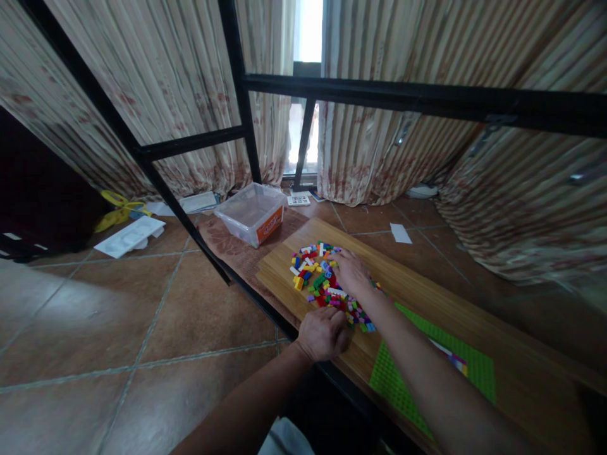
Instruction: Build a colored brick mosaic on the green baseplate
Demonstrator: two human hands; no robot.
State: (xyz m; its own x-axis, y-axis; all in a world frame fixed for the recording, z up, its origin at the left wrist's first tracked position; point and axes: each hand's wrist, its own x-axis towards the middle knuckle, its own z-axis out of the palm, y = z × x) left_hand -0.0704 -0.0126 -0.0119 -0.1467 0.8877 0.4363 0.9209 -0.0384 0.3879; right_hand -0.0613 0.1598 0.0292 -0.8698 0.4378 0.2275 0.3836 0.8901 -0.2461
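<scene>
A loose pile of small coloured toy building bricks is spread on a wooden board. Over the far right side of the pile reaches my right hand, palm down, its fingers stretched out and touching the bricks. My left hand is curled closed at the pile's near edge; whatever its fingers hold is hidden. Beneath my right forearm lies a green studded baseplate, partly covered by the arm. A short row of white, purple and yellow bricks sits on the baseplate.
A clear plastic box with an orange label stands on a brown cloth beyond the board. Black metal bars cross the view before striped curtains. A white tray and a paper lie on the tiled floor.
</scene>
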